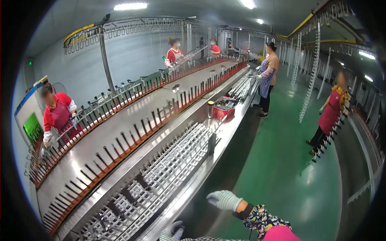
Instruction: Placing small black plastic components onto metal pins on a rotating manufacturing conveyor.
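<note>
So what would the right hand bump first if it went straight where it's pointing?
Probably the metal table, but depth is unclear, so the right hand might pass above its edge.

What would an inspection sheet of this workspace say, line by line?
Surface: long metal bench, shiny along its near edge.
Job's things: white pronged racks lying lengthwise on the bench.
Clutter: red bin holding small dark parts; a yellow-topped container beside it.
Hands: right hand, in a striped glove, nothing seen in it; left hand, gloved, partly cut off by the lower edge.
Cables: nothing seen clearly.
Surroundings: green floor, a co-worker in a checked apron at the bench, others farther off.
</note>
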Available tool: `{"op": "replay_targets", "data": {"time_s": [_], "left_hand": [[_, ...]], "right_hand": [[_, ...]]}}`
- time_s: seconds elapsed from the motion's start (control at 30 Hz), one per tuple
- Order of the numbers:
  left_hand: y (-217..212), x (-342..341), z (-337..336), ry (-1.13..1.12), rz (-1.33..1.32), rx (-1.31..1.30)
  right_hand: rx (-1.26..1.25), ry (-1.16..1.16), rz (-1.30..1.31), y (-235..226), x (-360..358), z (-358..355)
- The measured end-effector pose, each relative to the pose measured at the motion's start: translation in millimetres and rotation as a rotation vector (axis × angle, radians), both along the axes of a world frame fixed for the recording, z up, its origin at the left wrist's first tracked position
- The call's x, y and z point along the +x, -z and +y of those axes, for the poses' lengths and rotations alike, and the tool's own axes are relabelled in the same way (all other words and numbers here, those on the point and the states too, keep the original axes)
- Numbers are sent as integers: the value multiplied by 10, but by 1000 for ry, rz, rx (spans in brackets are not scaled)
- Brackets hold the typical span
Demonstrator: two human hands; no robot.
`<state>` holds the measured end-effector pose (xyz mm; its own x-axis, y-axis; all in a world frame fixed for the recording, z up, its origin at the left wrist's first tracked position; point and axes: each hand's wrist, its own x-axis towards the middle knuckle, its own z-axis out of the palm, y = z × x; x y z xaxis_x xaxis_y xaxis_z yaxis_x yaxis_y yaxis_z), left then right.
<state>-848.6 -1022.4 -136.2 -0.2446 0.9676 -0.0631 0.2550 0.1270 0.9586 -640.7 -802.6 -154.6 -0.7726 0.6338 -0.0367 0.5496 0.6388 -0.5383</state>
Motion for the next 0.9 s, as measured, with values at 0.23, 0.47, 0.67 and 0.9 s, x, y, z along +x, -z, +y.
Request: {"op": "replay_targets", "data": {"time_s": [0.23, 0.47, 0.67, 0.9], "left_hand": [[404, -273, 1542, -59, 31, -16], [171, -320, 2874, -241, -652, 118], [-410, -383, 3969, -529, -323, 194], [-126, -1324, 6134, -632, 146, 147]], "right_hand": [[242, -58, -212, -432, -17, 2176], [333, 247, -253, -582, 513, 4586], [490, 144, -102, -383, 603, 6527], [382, -77, 153, 517, 678, 8531]]}}
